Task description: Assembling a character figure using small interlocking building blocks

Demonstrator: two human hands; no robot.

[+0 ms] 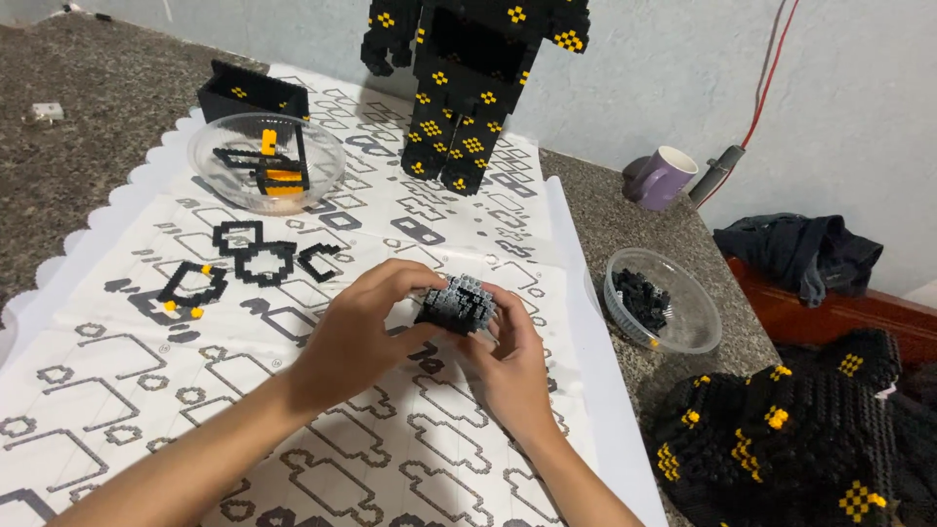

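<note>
Both hands meet over the middle of a large printed instruction sheet [293, 390]. My left hand [356, 332] and my right hand [508, 366] grip one small block assembly of black and grey bricks [457, 304] between their fingertips, held just above the sheet. Flat black brick outlines [264, 256] with a few yellow studs lie on the sheet to the upper left of the hands.
A clear bowl [220, 161] with black and orange pieces stands at the back left, with a black box [252, 93] behind it. A tall black-and-yellow brick figure [468, 88] stands at the back. Right: a bowl of black bricks [698, 312], a purple mug [664, 178], a large brick piece [791, 439].
</note>
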